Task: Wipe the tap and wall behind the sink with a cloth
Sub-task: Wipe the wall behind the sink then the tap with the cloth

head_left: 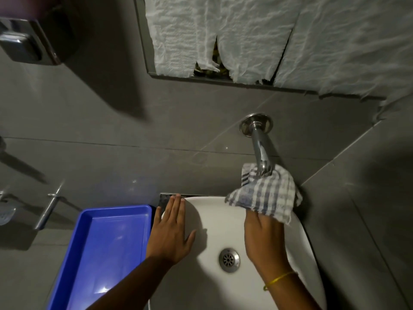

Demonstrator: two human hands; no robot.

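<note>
A chrome tap [259, 142] juts out of the grey tiled wall [156, 113] above a white sink [214, 222]. My right hand [263, 238] holds a blue-and-white checked cloth [266, 193] wrapped around the tap's outlet end, which the cloth hides. My left hand [172, 231] lies flat with fingers spread on the sink's left rim, holding nothing. A yellow band circles my right wrist.
A blue plastic tray [107, 249] sits left of the sink. A metal dispenser [26, 41] hangs on the wall at upper left. White crumpled paper [268, 36] covers a framed panel above the tap. A steel drain [229, 259] sits in the basin. Metal fittings [51, 204] stand at far left.
</note>
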